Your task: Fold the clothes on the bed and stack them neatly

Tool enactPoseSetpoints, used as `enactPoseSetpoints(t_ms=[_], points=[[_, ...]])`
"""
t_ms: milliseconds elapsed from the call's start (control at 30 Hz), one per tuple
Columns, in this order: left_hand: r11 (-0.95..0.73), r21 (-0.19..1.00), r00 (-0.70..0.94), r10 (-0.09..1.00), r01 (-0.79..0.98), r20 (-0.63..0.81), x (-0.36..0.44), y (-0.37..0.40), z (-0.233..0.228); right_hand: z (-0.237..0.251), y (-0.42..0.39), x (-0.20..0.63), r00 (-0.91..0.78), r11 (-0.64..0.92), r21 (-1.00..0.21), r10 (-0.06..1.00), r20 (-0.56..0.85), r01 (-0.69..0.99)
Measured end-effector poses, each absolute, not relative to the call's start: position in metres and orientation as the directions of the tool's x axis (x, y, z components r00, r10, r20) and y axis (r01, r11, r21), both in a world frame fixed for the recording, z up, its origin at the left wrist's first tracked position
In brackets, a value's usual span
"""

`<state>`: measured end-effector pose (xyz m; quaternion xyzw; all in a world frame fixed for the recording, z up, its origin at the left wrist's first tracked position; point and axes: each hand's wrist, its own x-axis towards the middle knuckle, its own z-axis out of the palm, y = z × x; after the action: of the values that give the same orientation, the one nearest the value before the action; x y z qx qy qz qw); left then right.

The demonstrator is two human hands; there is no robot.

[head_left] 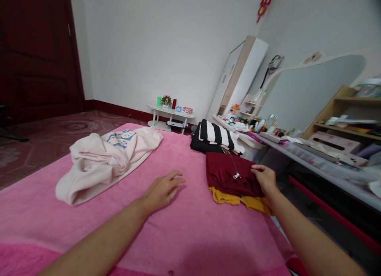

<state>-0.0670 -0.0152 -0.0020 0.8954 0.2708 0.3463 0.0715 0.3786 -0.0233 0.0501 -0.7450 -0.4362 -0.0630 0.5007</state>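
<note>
**Already two garments stacked, one cream top still loose**

Right now the right hand [266,180] rests on the folded maroon garment [229,173], fingers relaxed and spread flat over its right edge rather than gripping it. That garment, with a small metal zipper pull showing, lies on top of a folded mustard-yellow garment [238,199], and the two form a neat pile at the right edge of the pink bedspread [184,228]. The left hand [162,190] hovers low over bare bedspread just left of the pile, fingers loosely parted and holding nothing.

Judging by how things lie, the pile looks finished. Beyond it, at the far edge of the bedspread, sits a black-and-white striped garment [216,135] on dark clothing. Well to the left of the pile, a cream sweatshirt [104,159] with a blue print lies rumpled and unfolded, apparently the piece left to do.
</note>
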Motion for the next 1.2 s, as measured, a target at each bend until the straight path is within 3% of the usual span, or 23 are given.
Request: enactPoseSetpoints(t_ms=[100,267,400,533,600,667,800,933,1133,1200], points=[[-0.836,0.325,0.616,0.547,0.443,0.566,-0.068,-0.014,-0.004,0.048,-0.026,0.386,0.618,-0.191,-0.651,0.585,0.526,0.735],[-0.832,0.333,0.61,0.552,0.443,0.568,-0.067,-0.013,-0.005,0.047,-0.028,0.391,0.611,-0.371,-0.527,0.677,0.41,0.765],[-0.826,0.335,0.609,0.562,0.453,0.56,-0.066,-0.013,-0.005,0.067,-0.019,0.372,0.667,-0.529,-0.41,0.635,0.39,0.743],[-0.808,0.348,0.594,0.587,0.476,0.55,-0.065,-0.011,-0.007,0.074,-0.005,0.326,0.382,-0.371,-0.147,0.704,0.599,0.917],[-0.789,0.357,0.576,0.611,0.5,0.544,-0.066,-0.008,-0.009,0.058,0.0,0.305,0.243,-0.277,-0.023,0.798,0.551,0.961],[-0.765,0.369,0.554,0.64,0.529,0.533,-0.067,-0.005,-0.013,0.037,0.004,0.293,0.229,-0.262,0.034,0.893,0.387,0.965],[-0.737,0.389,0.539,0.672,0.553,0.508,-0.068,-0.001,-0.018,0.025,0.013,0.284,0.338,-0.344,0.043,0.935,0.108,0.938],[-0.746,0.397,0.549,0.664,0.535,0.508,-0.068,-0.002,-0.017,0.049,0.019,0.246,0.378,-0.384,0.052,0.921,0.095,0.922],[-0.72,0.435,0.512,0.692,0.54,0.509,-0.069,-0.005,-0.015,0.012,0.007,0.125,-0.073,0.113,-0.191,0.976,0.203,0.975],[-0.685,0.448,0.475,0.725,0.575,0.499,-0.071,-0.003,-0.016,-0.01,0.0,0.096,-0.092,0.142,-0.231,0.972,0.217,0.962]])
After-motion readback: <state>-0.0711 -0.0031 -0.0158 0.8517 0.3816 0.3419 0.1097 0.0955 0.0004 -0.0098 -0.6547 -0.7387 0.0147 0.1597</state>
